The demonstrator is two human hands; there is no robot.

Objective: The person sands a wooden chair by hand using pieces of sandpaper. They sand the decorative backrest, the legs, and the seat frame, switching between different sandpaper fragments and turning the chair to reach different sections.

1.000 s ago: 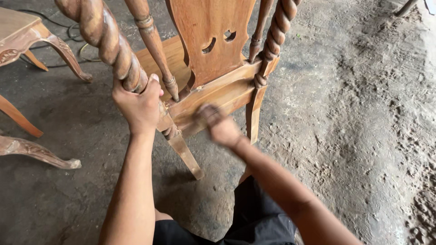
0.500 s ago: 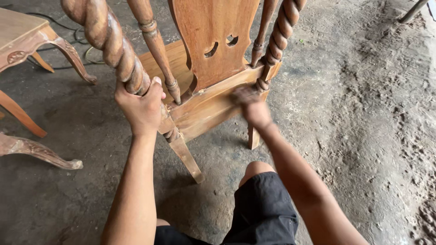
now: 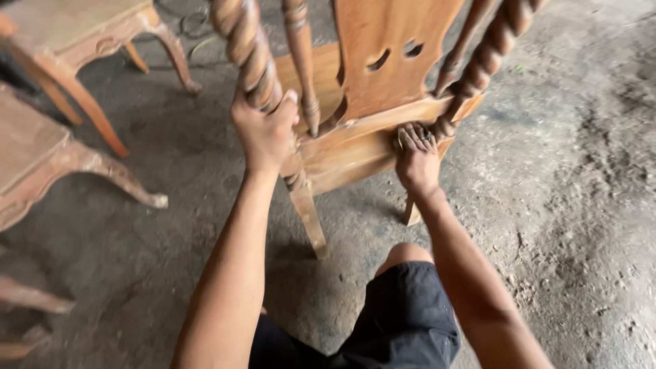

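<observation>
Dusty concrete floor [image 3: 560, 205], unfinished tables [image 3: 89, 34] at left. Wooden chair [image 3: 383, 61] standing just ahead of knee. Left hand [image 3: 263, 133] clamped around twisted post [image 3: 247, 48]; right hand [image 3: 417, 160] pressed on rear rail [image 3: 355, 147], fingers together, contents unclear. Risk: chair tipping if left grip slackens; splinters from raw wood.
</observation>
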